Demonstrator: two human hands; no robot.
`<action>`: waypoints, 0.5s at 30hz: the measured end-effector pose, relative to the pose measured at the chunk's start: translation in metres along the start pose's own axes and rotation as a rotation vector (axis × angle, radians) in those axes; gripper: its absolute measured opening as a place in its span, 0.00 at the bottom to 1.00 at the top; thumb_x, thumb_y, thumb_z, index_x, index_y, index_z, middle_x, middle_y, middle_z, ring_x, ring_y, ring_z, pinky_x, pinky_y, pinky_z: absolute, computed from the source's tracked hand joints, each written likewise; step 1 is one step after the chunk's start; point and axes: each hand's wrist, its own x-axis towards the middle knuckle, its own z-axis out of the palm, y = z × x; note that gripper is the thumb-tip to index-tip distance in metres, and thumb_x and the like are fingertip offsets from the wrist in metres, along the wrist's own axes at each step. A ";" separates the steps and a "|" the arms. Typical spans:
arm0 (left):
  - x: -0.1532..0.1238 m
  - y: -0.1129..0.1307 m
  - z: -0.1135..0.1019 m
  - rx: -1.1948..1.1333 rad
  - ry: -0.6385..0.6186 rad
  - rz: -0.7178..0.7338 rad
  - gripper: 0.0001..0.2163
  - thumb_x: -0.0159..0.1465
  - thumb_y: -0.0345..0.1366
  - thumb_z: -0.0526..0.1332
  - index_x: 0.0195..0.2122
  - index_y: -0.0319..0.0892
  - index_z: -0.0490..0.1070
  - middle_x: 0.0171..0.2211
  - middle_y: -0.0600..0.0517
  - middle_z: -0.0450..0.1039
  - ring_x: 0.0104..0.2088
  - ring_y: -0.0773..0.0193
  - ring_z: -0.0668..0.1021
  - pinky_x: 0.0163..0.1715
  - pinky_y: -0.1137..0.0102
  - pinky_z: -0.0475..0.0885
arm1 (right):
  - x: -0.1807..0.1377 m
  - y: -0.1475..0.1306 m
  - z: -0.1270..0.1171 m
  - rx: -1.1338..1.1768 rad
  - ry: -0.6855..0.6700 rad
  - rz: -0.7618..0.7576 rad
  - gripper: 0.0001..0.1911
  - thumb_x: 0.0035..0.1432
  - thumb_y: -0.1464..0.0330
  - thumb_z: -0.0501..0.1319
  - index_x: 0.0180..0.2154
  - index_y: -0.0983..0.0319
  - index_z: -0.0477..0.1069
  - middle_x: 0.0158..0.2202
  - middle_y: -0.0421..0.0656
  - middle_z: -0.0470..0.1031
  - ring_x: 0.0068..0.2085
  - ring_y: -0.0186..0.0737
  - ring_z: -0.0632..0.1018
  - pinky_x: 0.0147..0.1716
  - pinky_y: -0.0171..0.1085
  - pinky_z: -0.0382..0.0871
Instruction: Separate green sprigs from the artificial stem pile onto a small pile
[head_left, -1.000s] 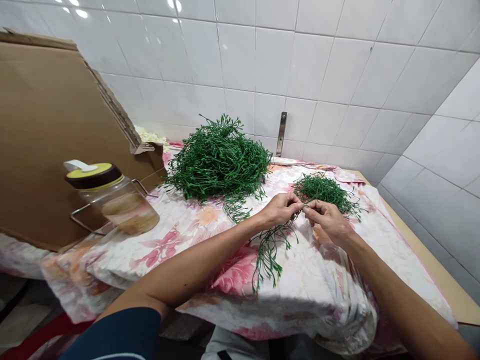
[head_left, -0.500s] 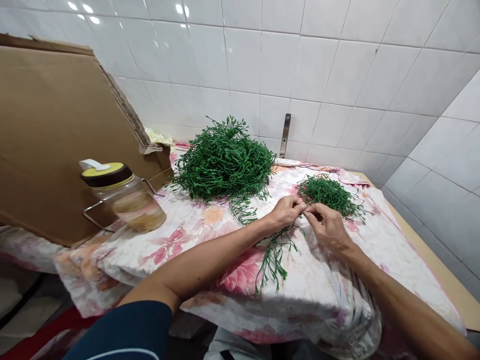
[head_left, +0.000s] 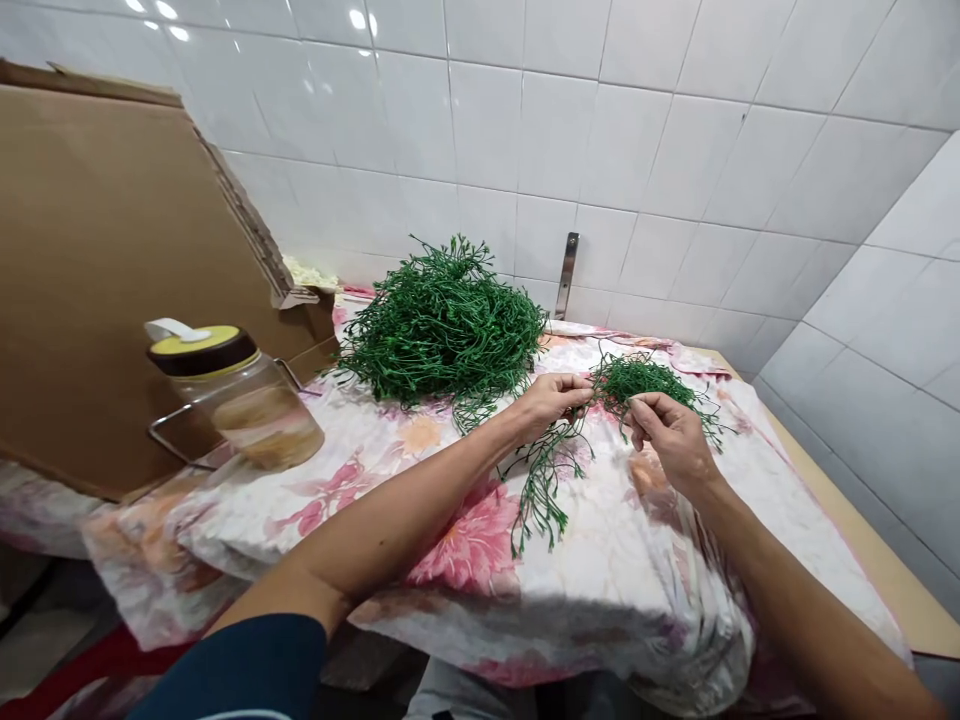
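My left hand (head_left: pixel 553 405) is closed in a pinch on thin green sprigs. Several of these sprigs (head_left: pixel 541 505) trail below it over the cloth, their small forked tips spread out. Just right of it, my right hand (head_left: pixel 667 430) has thumb and fingertips pressed together at the near edge of a small heap of green sprigs (head_left: pixel 643 378). A bit of green shows by those fingertips, but I cannot make out whether they hold it. Farther left lies a much larger heap of the same sprigs (head_left: pixel 446 325), with some strands (head_left: pixel 474 410) spilling off its front.
A flowered cloth (head_left: pixel 330 500) covers the table. To the left stand a clear bottle (head_left: pixel 262 415) with a yellow-and-black lid and a large cardboard box (head_left: pixel 97 270). Behind are a white tiled wall (head_left: pixel 487 130) and a metal bracket (head_left: pixel 568 275).
My hands have come apart: the left has shifted slightly left and up with its sprigs, while the right has moved to the small heap's edge. The view has turned slightly.
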 end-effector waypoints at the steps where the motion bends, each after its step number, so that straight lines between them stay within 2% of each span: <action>1: -0.001 0.001 0.002 -0.020 -0.013 -0.009 0.22 0.48 0.46 0.76 0.34 0.34 0.75 0.28 0.53 0.71 0.24 0.73 0.70 0.25 0.73 0.61 | 0.001 0.001 0.000 0.034 0.005 0.027 0.16 0.59 0.54 0.68 0.37 0.61 0.75 0.27 0.39 0.73 0.23 0.32 0.69 0.23 0.34 0.65; 6: -0.006 0.006 0.007 -0.094 -0.074 -0.035 0.22 0.48 0.44 0.77 0.35 0.34 0.73 0.28 0.53 0.73 0.23 0.74 0.71 0.24 0.74 0.61 | 0.001 0.003 0.002 0.082 0.016 0.075 0.17 0.57 0.54 0.68 0.40 0.61 0.76 0.30 0.41 0.77 0.23 0.32 0.69 0.21 0.35 0.65; 9: -0.008 0.009 0.008 -0.131 -0.102 -0.036 0.22 0.48 0.42 0.77 0.35 0.35 0.71 0.28 0.53 0.73 0.22 0.74 0.71 0.23 0.74 0.60 | 0.002 0.002 -0.005 -0.103 0.035 0.016 0.16 0.60 0.56 0.66 0.40 0.62 0.77 0.30 0.43 0.78 0.24 0.34 0.71 0.24 0.37 0.68; 12: -0.008 0.008 0.009 -0.161 -0.110 -0.044 0.22 0.47 0.41 0.77 0.36 0.36 0.70 0.28 0.53 0.75 0.22 0.73 0.72 0.23 0.74 0.59 | 0.004 -0.001 -0.016 -0.490 0.166 -0.176 0.14 0.61 0.60 0.63 0.42 0.62 0.79 0.37 0.49 0.81 0.34 0.44 0.78 0.38 0.45 0.75; 14: -0.009 0.008 0.011 -0.168 -0.112 -0.052 0.23 0.46 0.41 0.78 0.36 0.36 0.69 0.30 0.50 0.76 0.22 0.72 0.73 0.24 0.74 0.60 | 0.004 -0.005 -0.021 -0.697 0.274 -0.357 0.14 0.61 0.63 0.62 0.45 0.62 0.79 0.46 0.52 0.81 0.48 0.52 0.78 0.51 0.53 0.72; 15: -0.009 0.007 0.012 -0.167 -0.116 -0.056 0.23 0.46 0.41 0.78 0.36 0.36 0.69 0.32 0.49 0.77 0.23 0.72 0.73 0.24 0.74 0.60 | 0.004 -0.007 -0.022 -0.734 0.301 -0.419 0.14 0.61 0.64 0.62 0.46 0.62 0.78 0.48 0.53 0.80 0.52 0.54 0.77 0.55 0.54 0.69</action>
